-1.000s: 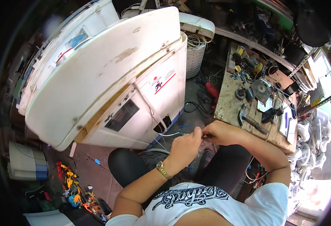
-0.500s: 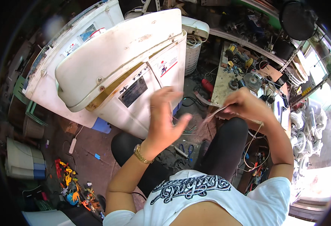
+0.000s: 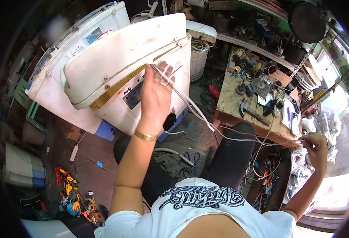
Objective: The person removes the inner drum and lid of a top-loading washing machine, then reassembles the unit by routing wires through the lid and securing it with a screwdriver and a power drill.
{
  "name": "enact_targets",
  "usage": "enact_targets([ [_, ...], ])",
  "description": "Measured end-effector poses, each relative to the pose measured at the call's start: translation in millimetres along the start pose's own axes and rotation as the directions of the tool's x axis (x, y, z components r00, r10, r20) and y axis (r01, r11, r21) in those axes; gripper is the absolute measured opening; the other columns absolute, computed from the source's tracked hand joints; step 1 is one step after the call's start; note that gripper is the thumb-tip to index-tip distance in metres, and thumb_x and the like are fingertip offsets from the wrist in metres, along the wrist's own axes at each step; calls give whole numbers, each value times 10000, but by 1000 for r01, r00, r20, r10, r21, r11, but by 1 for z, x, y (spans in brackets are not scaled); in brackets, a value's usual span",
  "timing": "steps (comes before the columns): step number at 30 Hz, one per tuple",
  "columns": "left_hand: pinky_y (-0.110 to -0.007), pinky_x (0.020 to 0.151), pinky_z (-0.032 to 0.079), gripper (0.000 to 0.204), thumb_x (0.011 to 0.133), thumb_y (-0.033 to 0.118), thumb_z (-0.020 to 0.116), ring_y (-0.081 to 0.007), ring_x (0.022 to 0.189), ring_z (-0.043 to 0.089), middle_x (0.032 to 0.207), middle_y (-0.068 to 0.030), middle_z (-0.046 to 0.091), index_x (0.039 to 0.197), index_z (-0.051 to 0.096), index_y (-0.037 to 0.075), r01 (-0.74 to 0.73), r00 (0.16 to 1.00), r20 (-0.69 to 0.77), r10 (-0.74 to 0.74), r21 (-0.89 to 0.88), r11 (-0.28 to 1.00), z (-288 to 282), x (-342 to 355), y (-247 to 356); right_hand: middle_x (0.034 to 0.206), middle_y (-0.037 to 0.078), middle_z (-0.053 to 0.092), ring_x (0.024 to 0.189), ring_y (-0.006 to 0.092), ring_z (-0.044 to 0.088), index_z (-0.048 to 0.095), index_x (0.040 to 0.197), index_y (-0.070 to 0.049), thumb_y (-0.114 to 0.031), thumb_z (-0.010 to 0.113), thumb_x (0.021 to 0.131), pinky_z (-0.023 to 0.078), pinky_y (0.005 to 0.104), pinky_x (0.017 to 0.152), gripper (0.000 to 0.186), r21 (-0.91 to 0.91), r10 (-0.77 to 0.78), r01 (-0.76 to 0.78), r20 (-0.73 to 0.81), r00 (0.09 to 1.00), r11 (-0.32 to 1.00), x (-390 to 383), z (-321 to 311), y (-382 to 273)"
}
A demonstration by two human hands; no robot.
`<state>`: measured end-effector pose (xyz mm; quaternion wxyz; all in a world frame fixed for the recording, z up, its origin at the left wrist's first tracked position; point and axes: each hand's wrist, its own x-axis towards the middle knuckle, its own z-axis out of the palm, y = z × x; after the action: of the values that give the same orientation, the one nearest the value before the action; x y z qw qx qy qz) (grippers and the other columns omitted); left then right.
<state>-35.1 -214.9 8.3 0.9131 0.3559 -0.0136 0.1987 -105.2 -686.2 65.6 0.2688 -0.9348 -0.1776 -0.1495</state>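
Note:
My left hand (image 3: pixel 155 99), with a gold watch or bracelet at its wrist, is raised in front of a white plastic appliance (image 3: pixel 130 51). A pale, thin electrical cord (image 3: pixel 192 105) crosses its upright fingers, which keep it up by the appliance's panel edge. The cord runs down as several strands over my knees and off to the right. There my right hand (image 3: pixel 316 144) pinches a thin strand between thumb and fingers, beside the workbench's front corner. A short, light piece on the cord (image 3: pixel 211 127) looks like a sleeve or tape; its kind is unclear.
A wooden workbench (image 3: pixel 230 95) at the right carries a hammer (image 3: pixel 253 114), an angle grinder and small parts. Blue-handled pliers (image 3: pixel 192 159) lie on the floor between my legs. Colourful plastic toys (image 3: pixel 73 194) sit at the lower left, near a white power strip (image 3: pixel 74 152).
My right hand has moved outward to the right, spreading the cord across my lap. My left hand has gone up and left, and the cord now lies across its fingers.

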Motion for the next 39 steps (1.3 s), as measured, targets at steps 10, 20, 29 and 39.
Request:
enact_targets([
  [10, -297, 555, 333, 392, 1076, 318, 308, -134, 550, 275, 614, -6, 282, 773, 285, 71, 321, 909, -107, -403, -434, 841, 61, 80, 65, 697, 29, 608, 619, 88, 555, 675, 882, 37, -78, 666, 884, 425, 225, 541, 115, 591, 72, -161, 170, 983, 791, 56, 74, -2],
  [20, -310, 626, 449, 332, 1054, 311, 405, -150, 621, 495, 700, -52, 528, 911, 468, 18, 228, 927, 358, -116, -290, 929, 92, 191, 146, 907, 92, 690, 699, 86, 544, 660, 1053, 46, -210, 649, 937, 418, 235, 592, 282, 943, -104, -188, 223, 969, 274, 225, 206, -155],
  [29, -277, 499, 344, 318, 1058, 354, 368, -144, 507, 374, 639, -24, 406, 895, 404, 83, 48, 961, 275, -17, -105, 993, 121, 210, 158, 721, 50, 700, 665, 87, 610, 737, 876, 13, -122, 685, 904, 472, 249, 673, 147, 748, -438, 94, 279, 854, 657, 305, 261, -241],
  [39, -289, 514, 347, 382, 1049, 385, 378, -145, 521, 367, 665, -25, 389, 859, 401, 55, 134, 924, 377, -71, -144, 981, 122, 220, 161, 794, 66, 732, 692, 135, 605, 778, 952, -103, -204, 764, 831, 474, 301, 686, 159, 681, -665, 338, 293, 687, 649, 356, 288, -236],
])
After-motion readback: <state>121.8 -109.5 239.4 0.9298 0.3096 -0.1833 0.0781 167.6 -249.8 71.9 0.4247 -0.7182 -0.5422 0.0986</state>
